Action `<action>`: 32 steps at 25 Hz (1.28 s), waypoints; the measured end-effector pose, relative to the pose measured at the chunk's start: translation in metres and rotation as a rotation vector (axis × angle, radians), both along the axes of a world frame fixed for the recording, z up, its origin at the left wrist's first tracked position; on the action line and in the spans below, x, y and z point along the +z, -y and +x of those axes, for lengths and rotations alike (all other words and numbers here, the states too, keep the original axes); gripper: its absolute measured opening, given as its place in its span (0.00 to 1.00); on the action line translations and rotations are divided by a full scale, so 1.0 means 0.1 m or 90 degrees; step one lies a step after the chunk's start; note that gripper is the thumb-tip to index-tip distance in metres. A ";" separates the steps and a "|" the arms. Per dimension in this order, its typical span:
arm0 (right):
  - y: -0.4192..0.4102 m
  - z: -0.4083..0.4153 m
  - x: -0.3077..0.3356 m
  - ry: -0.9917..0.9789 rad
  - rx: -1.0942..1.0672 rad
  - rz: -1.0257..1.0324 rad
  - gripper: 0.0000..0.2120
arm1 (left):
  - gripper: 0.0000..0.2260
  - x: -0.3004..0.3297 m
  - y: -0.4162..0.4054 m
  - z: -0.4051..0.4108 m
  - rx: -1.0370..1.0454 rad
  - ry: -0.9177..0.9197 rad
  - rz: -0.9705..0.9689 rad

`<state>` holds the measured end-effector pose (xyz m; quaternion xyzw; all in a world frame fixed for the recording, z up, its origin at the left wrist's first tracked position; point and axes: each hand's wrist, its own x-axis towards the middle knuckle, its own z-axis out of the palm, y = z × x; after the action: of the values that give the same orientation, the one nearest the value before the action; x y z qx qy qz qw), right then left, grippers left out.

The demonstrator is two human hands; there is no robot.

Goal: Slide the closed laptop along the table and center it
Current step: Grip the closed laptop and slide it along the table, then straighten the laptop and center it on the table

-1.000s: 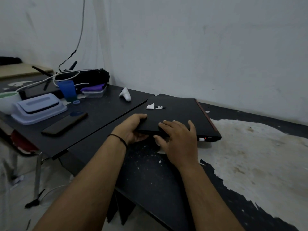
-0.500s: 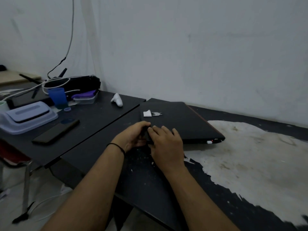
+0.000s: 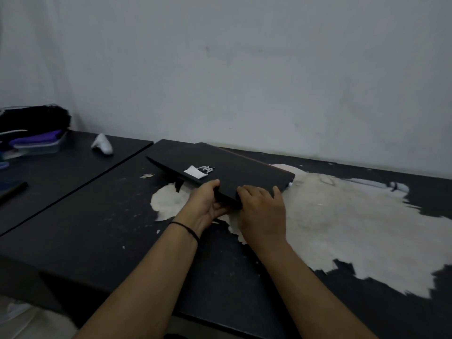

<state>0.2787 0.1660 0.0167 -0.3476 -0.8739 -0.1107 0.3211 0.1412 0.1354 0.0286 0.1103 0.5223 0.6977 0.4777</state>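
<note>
The closed black laptop (image 3: 234, 167) lies on the black table (image 3: 97, 228), lid up, with a silver logo and a white sticker on top. Its right part rests over a large worn pale patch (image 3: 342, 216) of the tabletop. My left hand (image 3: 206, 206) grips the laptop's near edge from the left, thumb on top and fingers under it. My right hand (image 3: 263, 211) holds the same near edge just to the right, fingers curled over the lid. The near edge looks slightly raised off the table.
A second black table (image 3: 61, 172) adjoins on the left, with a white controller (image 3: 102, 144), a clear box with purple contents (image 3: 41, 143), a black bag (image 3: 34, 118) and a dark phone (image 3: 12, 190). A white wall stands right behind.
The laptop has slid to the right along the table, from the seam onto the pale worn patch. Both hands travelled with it, still on its near edge.
</note>
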 end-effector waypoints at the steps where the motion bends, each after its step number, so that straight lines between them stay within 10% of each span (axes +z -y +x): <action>1: -0.03 0.01 0.01 0.021 -0.017 -0.014 0.15 | 0.14 -0.02 -0.05 0.06 0.005 -0.012 -0.002; 12: -0.06 -0.31 -0.09 0.146 -0.096 -0.087 0.25 | 0.14 0.05 0.11 0.08 -0.068 0.014 -0.038; 14: -0.10 -0.24 -0.09 0.127 -0.096 -0.088 0.24 | 0.16 0.12 0.28 0.01 -0.117 -0.155 -0.147; 19: -0.18 -0.15 -0.08 0.098 -0.081 -0.108 0.26 | 0.19 -0.03 0.49 -0.63 0.164 -1.055 -0.402; 32: -0.26 -0.10 -0.06 0.061 -0.119 -0.133 0.27 | 0.30 -0.16 -0.01 -1.21 0.008 -1.402 -0.410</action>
<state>0.2684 0.1922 0.0107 -0.4537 -0.8588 -0.0649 0.2291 0.0199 0.1362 0.0127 0.5312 0.8116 0.0591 -0.2358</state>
